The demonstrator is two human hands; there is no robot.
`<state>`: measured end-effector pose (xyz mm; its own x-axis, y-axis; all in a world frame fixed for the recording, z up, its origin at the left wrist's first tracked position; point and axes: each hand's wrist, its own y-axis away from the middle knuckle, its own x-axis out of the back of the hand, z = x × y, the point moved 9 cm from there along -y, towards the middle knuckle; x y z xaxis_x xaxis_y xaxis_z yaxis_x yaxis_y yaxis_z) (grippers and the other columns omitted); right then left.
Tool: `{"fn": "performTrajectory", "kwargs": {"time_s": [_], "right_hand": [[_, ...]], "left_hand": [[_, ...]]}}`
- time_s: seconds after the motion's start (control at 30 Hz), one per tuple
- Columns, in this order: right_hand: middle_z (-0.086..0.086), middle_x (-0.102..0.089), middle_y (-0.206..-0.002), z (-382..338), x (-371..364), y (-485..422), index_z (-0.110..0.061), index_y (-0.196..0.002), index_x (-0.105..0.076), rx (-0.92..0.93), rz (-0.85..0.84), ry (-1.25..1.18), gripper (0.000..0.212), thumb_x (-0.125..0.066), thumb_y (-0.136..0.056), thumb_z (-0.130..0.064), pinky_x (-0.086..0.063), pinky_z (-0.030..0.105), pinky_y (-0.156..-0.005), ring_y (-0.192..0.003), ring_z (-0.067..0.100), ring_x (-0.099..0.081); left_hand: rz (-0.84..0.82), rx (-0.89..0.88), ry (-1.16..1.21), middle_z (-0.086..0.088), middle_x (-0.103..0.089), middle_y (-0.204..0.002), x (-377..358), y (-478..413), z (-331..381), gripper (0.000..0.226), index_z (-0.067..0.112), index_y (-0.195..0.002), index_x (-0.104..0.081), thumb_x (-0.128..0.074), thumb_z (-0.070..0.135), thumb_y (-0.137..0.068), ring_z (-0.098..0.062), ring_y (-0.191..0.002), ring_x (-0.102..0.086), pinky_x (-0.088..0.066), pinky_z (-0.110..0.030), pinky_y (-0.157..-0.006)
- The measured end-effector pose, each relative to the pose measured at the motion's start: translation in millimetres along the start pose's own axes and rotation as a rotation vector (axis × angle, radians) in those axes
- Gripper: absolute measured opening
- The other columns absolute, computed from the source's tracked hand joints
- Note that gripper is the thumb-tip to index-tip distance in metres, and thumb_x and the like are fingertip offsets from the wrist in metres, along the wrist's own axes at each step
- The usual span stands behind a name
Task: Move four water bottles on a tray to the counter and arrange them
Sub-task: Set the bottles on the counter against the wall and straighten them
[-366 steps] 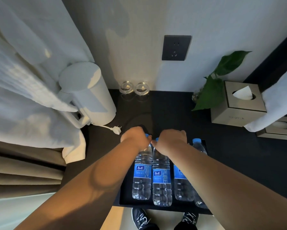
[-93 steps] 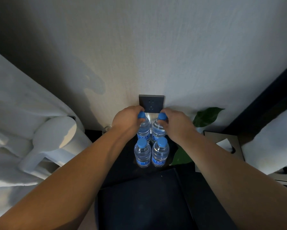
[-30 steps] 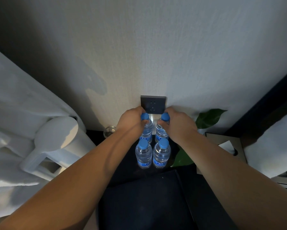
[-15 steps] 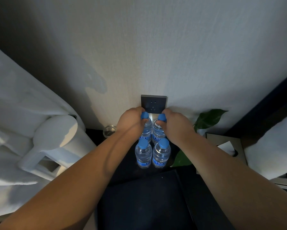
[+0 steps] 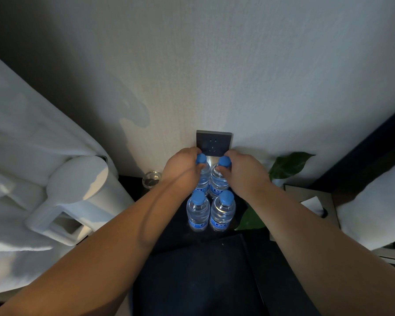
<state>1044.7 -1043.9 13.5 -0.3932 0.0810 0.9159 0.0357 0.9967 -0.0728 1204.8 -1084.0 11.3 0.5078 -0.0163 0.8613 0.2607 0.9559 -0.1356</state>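
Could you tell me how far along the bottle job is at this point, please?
Done: the tray is bare, and all four bottles stand on the counter in a two-by-two block, the front pair standing free. In hand: the left hand and right hand grip the necks of the back pair by the wall. Left: probably only a final nudge and letting go.

— Can you read something on the bottles from my feed?
— No. I see blue labels [image 5: 217, 222] with white marks on them, but too blurred to read.
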Motion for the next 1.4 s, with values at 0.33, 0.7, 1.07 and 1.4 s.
{"fn": "performTrajectory", "kwargs": {"time_s": [0.33,0.7,1.07,1.4], "right_hand": [[0.008,-0.073,-0.103,2.4,-1.4,6.9,-0.016,-0.126,-0.054,-0.036,0.034,0.007,0.036,-0.063,-0.101,-0.04,-0.059,0.043,-0.071,-0.089,0.027,-0.069],[0.007,-0.072,-0.108,8.5,-4.8,3.0,-0.019,-0.126,-0.057,-0.069,-0.017,0.009,0.033,-0.058,-0.103,-0.042,-0.055,0.039,-0.074,-0.095,0.027,-0.067],[0.005,-0.071,-0.107,10.1,-5.5,-0.2,-0.022,-0.124,-0.058,-0.091,-0.027,0.056,0.026,-0.058,-0.104,-0.038,-0.052,0.036,-0.071,-0.093,0.025,-0.067],[0.005,-0.072,-0.111,11.4,-3.0,2.1,-0.022,-0.124,-0.062,-0.132,-0.033,0.027,0.028,-0.061,-0.102,-0.04,-0.049,0.035,-0.071,-0.09,0.021,-0.061]], "left_hand": [[-0.055,0.024,-0.08,-0.001,-0.065,-0.109,2.8,1.7,-0.4,0.03,0.02,-0.117,-0.061,-0.069,0.032,-0.09,-0.021,-0.09,-0.06,-0.048,-0.033,-0.072],[-0.115,0.05,-0.072,-0.004,-0.065,-0.1,-2.3,-3.7,0.5,0.02,0.018,-0.107,-0.064,-0.069,0.022,-0.089,-0.02,-0.083,-0.057,-0.039,-0.03,-0.069],[-0.082,0.063,-0.025,-0.009,-0.067,-0.108,-4.5,-5.9,-7.6,0.034,0.011,-0.115,-0.061,-0.074,0.028,-0.088,-0.025,-0.094,-0.061,-0.05,-0.036,-0.079],[-0.047,0.067,-0.04,-0.007,-0.069,-0.108,-6.8,-6.2,-15.2,0.037,0.015,-0.115,-0.061,-0.075,0.035,-0.087,-0.024,-0.094,-0.062,-0.051,-0.036,-0.077]]}}
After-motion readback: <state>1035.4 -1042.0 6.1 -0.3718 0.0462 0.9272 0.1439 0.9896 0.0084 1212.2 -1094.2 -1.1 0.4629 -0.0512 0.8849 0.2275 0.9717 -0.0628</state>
